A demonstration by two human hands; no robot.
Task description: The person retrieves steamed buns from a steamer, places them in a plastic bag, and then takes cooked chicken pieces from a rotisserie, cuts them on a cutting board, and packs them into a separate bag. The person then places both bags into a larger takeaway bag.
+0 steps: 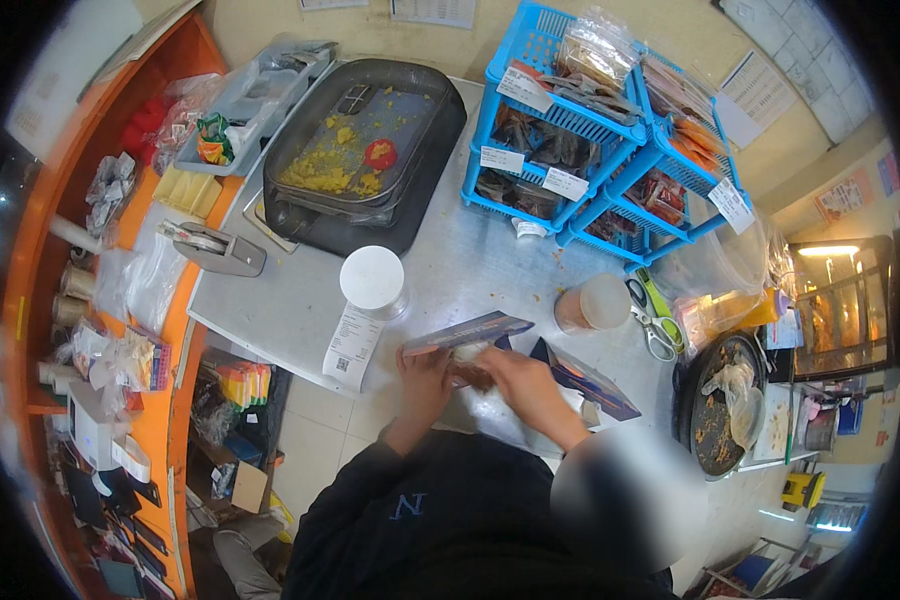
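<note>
My left hand (425, 382) grips the near left edge of a dark printed cardboard food box (471, 331), whose flap stands tilted up. At the box's opening, the fingers of my right hand (521, 386) hold a small plastic-wrapped item (476, 367), partly hidden by both hands. A second printed cardboard piece (596, 386) leans to the right of my right hand. Left of the box, a round white-lidded tub (373, 279) rests on the top of a paper receipt (354, 346). A translucent lidded tub (594, 303) with brownish contents stands to the right.
Behind on the metal table, a black-rimmed tray (420, 217) holds yellow food crumbs and a red item. Blue stacked baskets (600, 120) hold packets. At the right lie scissors (656, 337) and a dark pan (709, 405); a tape dispenser (229, 251) is at the left.
</note>
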